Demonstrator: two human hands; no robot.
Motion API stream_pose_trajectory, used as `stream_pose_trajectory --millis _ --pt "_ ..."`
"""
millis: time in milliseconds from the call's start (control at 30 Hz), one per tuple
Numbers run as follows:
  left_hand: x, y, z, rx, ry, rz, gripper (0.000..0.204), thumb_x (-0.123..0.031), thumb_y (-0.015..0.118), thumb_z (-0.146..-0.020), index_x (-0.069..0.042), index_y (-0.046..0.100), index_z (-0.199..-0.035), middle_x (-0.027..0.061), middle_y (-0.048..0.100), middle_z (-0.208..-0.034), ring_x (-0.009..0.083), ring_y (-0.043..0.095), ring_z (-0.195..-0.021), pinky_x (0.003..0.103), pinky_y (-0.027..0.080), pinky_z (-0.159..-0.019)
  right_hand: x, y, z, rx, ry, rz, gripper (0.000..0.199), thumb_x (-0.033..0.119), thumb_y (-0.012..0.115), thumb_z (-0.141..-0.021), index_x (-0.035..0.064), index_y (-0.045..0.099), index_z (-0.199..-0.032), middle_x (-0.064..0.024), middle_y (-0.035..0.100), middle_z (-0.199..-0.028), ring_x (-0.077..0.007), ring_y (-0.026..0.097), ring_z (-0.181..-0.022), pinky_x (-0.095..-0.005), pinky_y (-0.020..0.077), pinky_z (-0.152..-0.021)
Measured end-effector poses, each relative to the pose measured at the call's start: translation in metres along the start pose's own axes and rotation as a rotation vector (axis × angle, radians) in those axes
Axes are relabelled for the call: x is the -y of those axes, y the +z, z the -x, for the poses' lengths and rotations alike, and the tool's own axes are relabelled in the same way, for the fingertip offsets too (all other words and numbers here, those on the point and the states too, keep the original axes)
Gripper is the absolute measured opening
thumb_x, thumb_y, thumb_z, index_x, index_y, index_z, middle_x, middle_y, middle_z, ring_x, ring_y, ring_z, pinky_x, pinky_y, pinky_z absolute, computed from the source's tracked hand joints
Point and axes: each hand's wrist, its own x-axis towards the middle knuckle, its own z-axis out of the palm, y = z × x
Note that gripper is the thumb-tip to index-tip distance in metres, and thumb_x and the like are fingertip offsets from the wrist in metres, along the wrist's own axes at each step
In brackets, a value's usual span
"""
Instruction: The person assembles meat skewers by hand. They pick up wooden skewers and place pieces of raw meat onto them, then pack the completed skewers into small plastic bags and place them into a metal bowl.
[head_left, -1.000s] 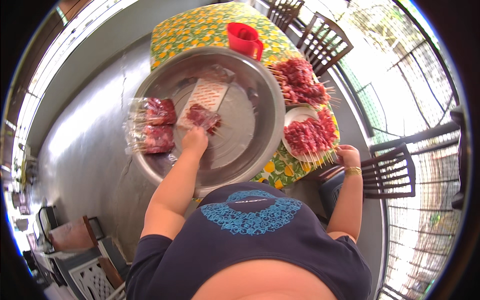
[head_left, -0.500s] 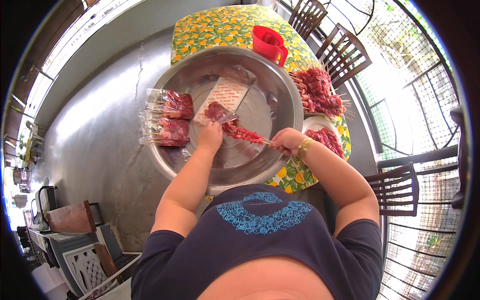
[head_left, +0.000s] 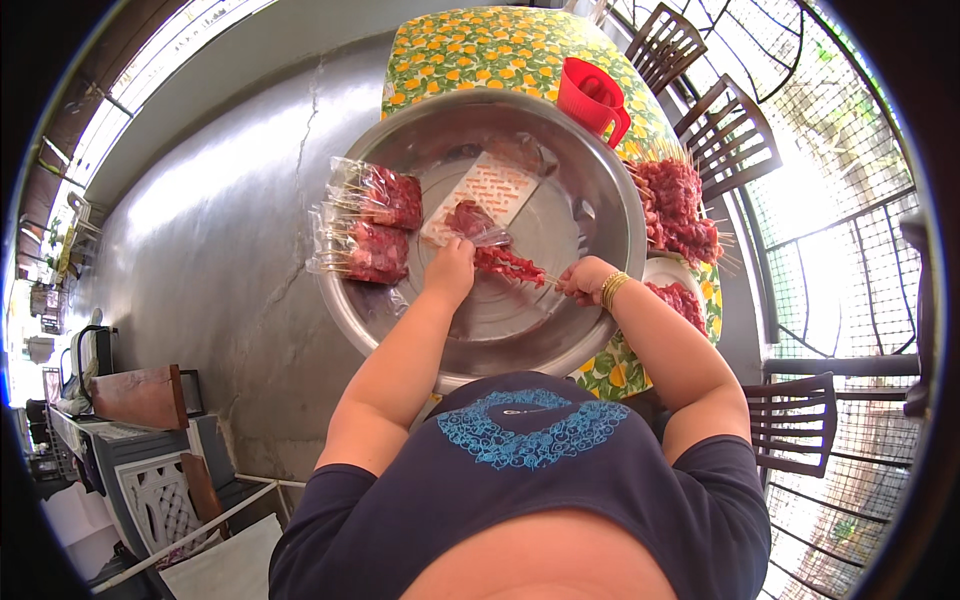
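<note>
My right hand [head_left: 588, 279] is closed around the bare stick ends of some raw red meat skewers [head_left: 513, 265]. Their far ends reach into a clear plastic bag [head_left: 490, 238] that has meat inside. At the bag's mouth, my left hand [head_left: 452, 270] pinches the plastic; its fingertips are partly hidden. All this is over a wide metal basin [head_left: 510, 340]. Under the bag lies a white packet with orange print [head_left: 500, 190]. Two filled bags of skewers [head_left: 390, 195] rest side by side on the basin's left rim.
Piled skewers [head_left: 680, 205] sit right of the basin, beside a plate of meat [head_left: 680, 300]. A red pitcher [head_left: 592, 98] stands behind, on a lemon-patterned tablecloth [head_left: 470, 50]. Dark wooden chairs [head_left: 735, 140] line the right side. A bench [head_left: 140, 395] is at lower left.
The whole view has shifted, so the basin appears farther right. My right hand has come closer to my left, and the skewers reach slightly deeper into the bag.
</note>
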Motion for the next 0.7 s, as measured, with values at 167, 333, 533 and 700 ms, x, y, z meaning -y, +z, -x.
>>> stream_pose_trajectory --millis 167,333,533,700 --pt "0.001 -0.001 -0.001 0.01 0.006 -0.01 0.009 -0.012 0.054 -0.091 -0.009 0.058 -0.098 0.0137 0.061 -0.105 0.0389 0.063 -0.096 0.051 0.053 -0.08 0.0 -0.01 -0.004 -0.004 0.018 -0.024 0.025 -0.008 0.064 -0.083 0.0034 0.071 -0.104 -0.0003 0.062 -0.078 -0.0096 0.053 -0.058 -0.0333 0.0612 -0.061" --pt "0.005 0.0 -0.003 0.062 -0.008 -0.053 0.011 -0.012 0.052 -0.091 -0.009 0.059 -0.099 0.014 0.062 -0.107 0.0397 0.063 -0.098 0.052 0.053 -0.081 0.005 -0.018 0.0 -0.039 0.064 -0.031 0.023 -0.008 0.062 -0.085 0.0025 0.07 -0.104 -0.0016 0.063 -0.081 -0.0105 0.054 -0.056 -0.0393 0.0662 -0.068" --pt "-0.002 0.0 -0.003 0.029 0.001 0.024 0.008 -0.013 0.055 -0.093 -0.008 0.057 -0.099 0.0149 0.061 -0.104 0.0401 0.063 -0.095 0.052 0.052 -0.078 0.004 0.002 -0.007 -0.002 -0.022 0.049 0.014 -0.002 0.069 -0.086 0.0001 0.069 -0.101 -0.0023 0.059 -0.078 -0.0118 0.055 -0.06 -0.0371 0.0649 -0.061" --pt "-0.006 -0.003 -0.002 0.028 0.017 0.034 0.008 -0.013 0.055 -0.093 -0.008 0.057 -0.099 0.0159 0.061 -0.102 0.0406 0.062 -0.094 0.052 0.051 -0.078 0.008 0.046 -0.03 -0.071 -0.085 -0.025 0.012 0.002 0.069 -0.088 -0.0003 0.069 -0.1 -0.0038 0.059 -0.07 -0.0153 0.058 -0.056 -0.0382 0.0628 -0.057"
